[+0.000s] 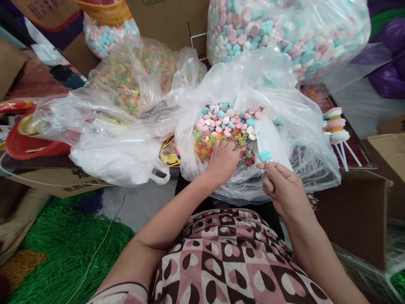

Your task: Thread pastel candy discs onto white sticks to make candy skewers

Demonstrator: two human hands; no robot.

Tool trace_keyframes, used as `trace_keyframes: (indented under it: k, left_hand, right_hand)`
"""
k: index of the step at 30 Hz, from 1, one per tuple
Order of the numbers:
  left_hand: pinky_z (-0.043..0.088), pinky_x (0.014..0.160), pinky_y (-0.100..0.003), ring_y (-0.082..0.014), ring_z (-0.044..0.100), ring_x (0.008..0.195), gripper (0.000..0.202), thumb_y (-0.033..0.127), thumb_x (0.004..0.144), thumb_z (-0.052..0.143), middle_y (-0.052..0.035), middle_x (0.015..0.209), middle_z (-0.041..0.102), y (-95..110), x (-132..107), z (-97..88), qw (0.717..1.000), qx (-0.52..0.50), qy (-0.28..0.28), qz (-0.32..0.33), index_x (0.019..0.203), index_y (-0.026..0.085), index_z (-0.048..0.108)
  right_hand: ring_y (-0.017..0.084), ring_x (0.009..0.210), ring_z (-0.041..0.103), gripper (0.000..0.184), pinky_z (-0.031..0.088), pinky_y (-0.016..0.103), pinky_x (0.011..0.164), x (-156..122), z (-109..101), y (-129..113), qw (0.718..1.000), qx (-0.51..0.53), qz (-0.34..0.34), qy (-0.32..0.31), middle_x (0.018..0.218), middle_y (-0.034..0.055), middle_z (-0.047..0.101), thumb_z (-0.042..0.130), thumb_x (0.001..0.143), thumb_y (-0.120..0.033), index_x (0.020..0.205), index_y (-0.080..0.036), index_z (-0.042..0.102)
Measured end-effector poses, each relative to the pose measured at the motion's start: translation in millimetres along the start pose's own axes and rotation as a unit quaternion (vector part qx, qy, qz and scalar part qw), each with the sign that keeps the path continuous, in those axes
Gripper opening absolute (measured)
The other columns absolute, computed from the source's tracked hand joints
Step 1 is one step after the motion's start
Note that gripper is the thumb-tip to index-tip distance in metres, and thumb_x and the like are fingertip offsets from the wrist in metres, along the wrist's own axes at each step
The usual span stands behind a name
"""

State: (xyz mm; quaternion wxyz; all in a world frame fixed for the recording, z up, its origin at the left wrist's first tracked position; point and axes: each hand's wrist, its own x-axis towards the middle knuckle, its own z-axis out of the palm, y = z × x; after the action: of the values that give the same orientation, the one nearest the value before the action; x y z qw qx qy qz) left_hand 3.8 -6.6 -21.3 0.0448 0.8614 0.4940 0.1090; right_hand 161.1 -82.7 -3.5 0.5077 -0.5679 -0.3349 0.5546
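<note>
In the middle of the scene, at the near edge of a dark red table [356,145], an open translucent bag [185,145] held loose candy. Pink, white and blue marshmallows [220,116] lay at its far side, and colourful ring candies [204,145] lay nearer. The left hand [224,158] reached down among the rings, its fingers bent and their tips hidden, so whether it gripped one could not be told. To its right, the right hand [281,181] pinched a thin stick [266,161] between thumb and forefinger, the other fingers curled in. A blue marshmallow [265,155] sat at the stick's far end, just beyond the fingertips, in front of a white strip [274,137] in the bag.

Farther right, near the table's edge, lay skewered candies [337,124], their white sticks pointing toward the near side. At the far right stood a large clear bag [284,38] of pastel marshmallows; at the far left, a bag of ring candies [136,74]. On the near left were a crumpled white bag [117,156] and, farther left, a red basin [34,148].
</note>
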Motion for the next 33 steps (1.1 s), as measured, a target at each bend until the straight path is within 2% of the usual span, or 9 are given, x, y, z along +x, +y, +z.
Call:
trace_keyframes:
  k: [3,7,12,15,19,23,26,29,33]
  left_hand:
    - [0.038,0.09,-0.044,-0.0284,0.056,0.102,0.022,0.025,0.097,0.053,-0.0104,0.102,0.067,-1.6,0.3,0.1,1.0,0.008,-0.013,0.01,0.101,0.018,0.073]
    - [0.038,0.09,-0.043,-0.0275,0.058,0.104,0.02,0.028,0.097,0.055,-0.0084,0.103,0.068,-9.2,-3.4,2.6,1.0,-0.02,-0.001,-0.003,0.093,0.018,0.071]
    - [0.039,0.091,-0.039,-0.0231,0.06,0.101,0.016,0.027,0.096,0.058,-0.006,0.099,0.07,-18.3,-4.9,-0.5,0.993,-0.111,0.02,-0.039,0.094,0.019,0.072]
    - [0.039,0.092,-0.038,-0.0217,0.061,0.1,0.015,0.027,0.095,0.06,-0.0046,0.097,0.07,-16.9,-6.0,-5.7,0.986,-0.153,0.033,-0.05,0.092,0.02,0.073]
    - [0.036,0.092,-0.04,-0.0233,0.058,0.102,0.019,0.032,0.095,0.061,-0.0055,0.098,0.069,1.0,-5.7,0.0,0.992,-0.126,0.022,0.004,0.089,0.02,0.074]
    - [0.034,0.092,-0.043,-0.0255,0.056,0.102,0.026,0.035,0.097,0.056,-0.0075,0.096,0.067,18.7,-0.9,10.2,0.995,-0.083,0.007,0.05,0.086,0.021,0.075]
    - [0.035,0.09,-0.043,-0.0254,0.056,0.1,0.028,0.032,0.099,0.051,-0.0078,0.095,0.067,18.0,2.6,8.6,0.996,-0.084,-0.006,0.035,0.093,0.022,0.077]
    - [0.035,0.087,-0.042,-0.0256,0.057,0.098,0.028,0.027,0.1,0.048,-0.0081,0.098,0.069,10.0,8.6,3.6,0.996,-0.092,0.006,0.002,0.105,0.023,0.076]
    - [0.035,0.089,-0.044,-0.0291,0.056,0.102,0.027,0.024,0.098,0.05,-0.0096,0.1,0.069,5.5,23.7,3.6,0.998,-0.062,-0.005,0.025,0.101,0.024,0.077]
  right_hand:
    - [0.007,0.039,0.025,0.031,0.014,0.022,0.04,0.6,-1.4,1.3,1.0,0.001,0.005,-0.002,0.045,-0.0091,0.037,0.072,0.084,-0.048,0.082,-0.019,0.063]
    - [0.007,0.039,0.025,0.031,0.015,0.023,0.041,1.9,-1.9,6.8,1.0,0.001,0.007,-0.006,0.044,-0.009,0.037,0.072,0.083,-0.049,0.081,-0.019,0.063]
    - [0.008,0.039,0.026,0.03,0.015,0.023,0.041,3.0,-1.9,7.4,1.0,-0.011,0.003,-0.01,0.045,-0.0088,0.037,0.07,0.085,-0.05,0.081,-0.02,0.063]
    - [0.007,0.039,0.026,0.029,0.015,0.023,0.041,4.6,-5.3,2.8,1.0,-0.01,-0.004,0.003,0.046,-0.0086,0.037,0.069,0.085,-0.049,0.082,-0.02,0.064]
    - [0.007,0.039,0.025,0.028,0.015,0.023,0.041,6.8,-9.6,-1.2,0.999,0.008,-0.012,0.03,0.045,-0.009,0.036,0.071,0.085,-0.047,0.086,-0.019,0.067]
    - [0.007,0.039,0.025,0.028,0.015,0.023,0.04,6.0,-10.6,-2.6,0.999,-0.002,-0.02,0.03,0.045,-0.0087,0.037,0.07,0.086,-0.047,0.085,-0.019,0.066]
    - [0.007,0.039,0.025,0.028,0.016,0.023,0.04,5.4,-12.0,-3.1,0.999,-0.006,-0.028,0.032,0.046,-0.0088,0.036,0.069,0.087,-0.047,0.082,-0.02,0.064]
    - [0.007,0.039,0.024,0.028,0.016,0.023,0.04,6.0,-13.4,-2.8,0.999,0.0,-0.036,0.035,0.046,-0.0089,0.036,0.069,0.087,-0.046,0.082,-0.02,0.064]
    - [0.007,0.039,0.024,0.027,0.015,0.023,0.04,5.9,-13.0,-2.2,0.999,0.002,-0.027,0.028,0.046,-0.0087,0.036,0.068,0.088,-0.046,0.082,-0.02,0.064]
